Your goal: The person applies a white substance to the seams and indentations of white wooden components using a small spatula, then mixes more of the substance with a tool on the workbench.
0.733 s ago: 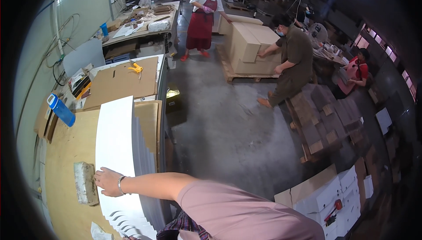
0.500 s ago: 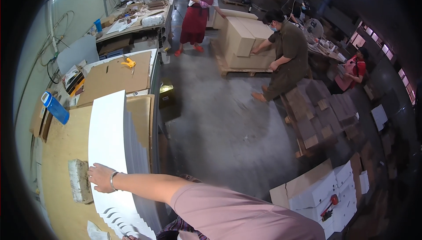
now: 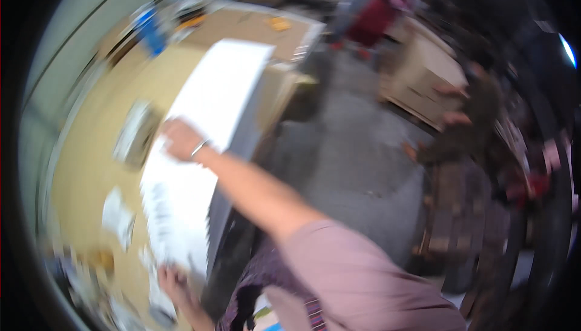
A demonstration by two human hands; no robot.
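Observation:
A tall stack of white board sheets (image 3: 221, 98) lies lengthwise along the right edge of the workbench, its near-end sheets fanned into steps. My right hand (image 3: 183, 140), with a bracelet at the wrist, rests on top near the stack's left edge, its fingers laid over the sheets. At the stack's near end is my left hand (image 3: 175, 285), low in the view; motion blur hides how its fingers are set. Just left of the right hand stands a whitish wrapped block (image 3: 133, 134).
The yellowish workbench (image 3: 91, 143) carries a crumpled white scrap (image 3: 118, 216), a blue bottle (image 3: 149, 33) and a cardboard sheet (image 3: 239, 28) with a yellow tool (image 3: 279, 24). Beyond the grey floor, two people stand by large cartons (image 3: 426, 73) on a pallet. Brown stacked pieces (image 3: 463, 210) lie at right.
The view has swung, shifting the bench and stack rightward, and is now blurred. My left hand has come further into view by the near end. My right hand stays on the stack.

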